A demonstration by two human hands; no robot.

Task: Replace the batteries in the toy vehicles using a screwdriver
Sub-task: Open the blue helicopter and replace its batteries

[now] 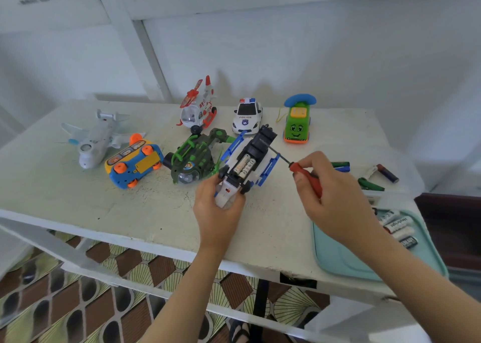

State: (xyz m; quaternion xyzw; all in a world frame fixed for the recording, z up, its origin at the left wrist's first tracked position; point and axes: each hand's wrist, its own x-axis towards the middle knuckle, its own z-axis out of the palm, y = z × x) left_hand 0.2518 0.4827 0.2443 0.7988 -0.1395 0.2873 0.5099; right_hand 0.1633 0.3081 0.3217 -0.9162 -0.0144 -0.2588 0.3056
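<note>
A white and blue toy helicopter (248,164) lies upside down near the middle of the white table (104,202). Its battery bay is uncovered and two batteries (244,166) show inside. My left hand (220,207) grips the toy's nose from below. My right hand (330,194) holds a red-handled screwdriver (305,177), whose thin shaft points up-left to the black cover part (264,141) at the toy's far end.
Other toys stand behind: a white plane (93,139), a blue-yellow car on its back (134,161), a green helicopter (194,157), a red-white helicopter (199,107), a police car (247,116), a green phone car (298,124). Loose batteries (372,176) lie right; a teal tray (346,259) holds several more.
</note>
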